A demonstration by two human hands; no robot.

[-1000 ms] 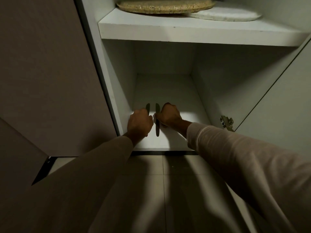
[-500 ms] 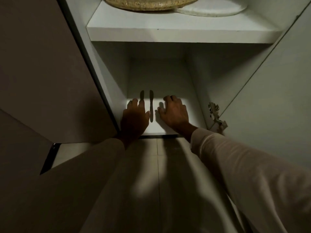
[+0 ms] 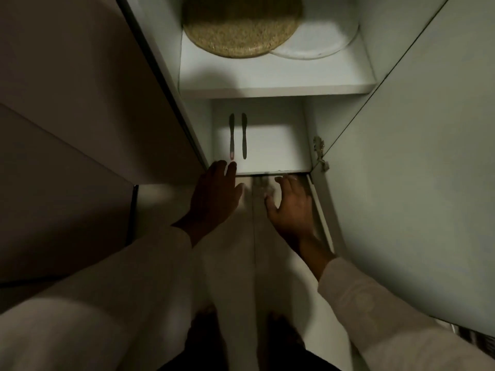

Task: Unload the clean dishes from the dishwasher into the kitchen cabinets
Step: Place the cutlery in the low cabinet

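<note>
Knives lie side by side on the bottom shelf [image 3: 278, 145] of the open cabinet [image 3: 334, 76], the left knife [image 3: 231, 136] and the right knife [image 3: 244, 135] parallel, close together but apart, handles toward the person. Neither is held.

The left hand [image 3: 214, 191] is released, its fingers straight and together. Its fingertips [image 3: 232, 167] reach the shelf's front edge, just short of the left knife's handle end; whether they touch the shelf cannot be told. The right hand [image 3: 290, 202] is also released and grasps nothing. Its fingers are spread and blurred, over the floor [image 3: 254, 263] just before the shelf's front edge. Pale sleeves cover both forearms.

An upper shelf [image 3: 267, 81] carries a round speckled mat [image 3: 241, 25] that overlaps a round white plate [image 3: 316, 41]. The cabinet door [image 3: 415, 156] stands open at the right on a metal hinge [image 3: 318, 153]. A dark panel [image 3: 80, 89] borders the cabinet at the left. The scene is dim, and light falls only on the shelves.

One second earlier both hands gripped the knives on the shelf; half a second earlier they lay flat beside them. Both hands have since withdrawn to the shelf's front, and the knives remain in place. The view now looks down more steeply.
</note>
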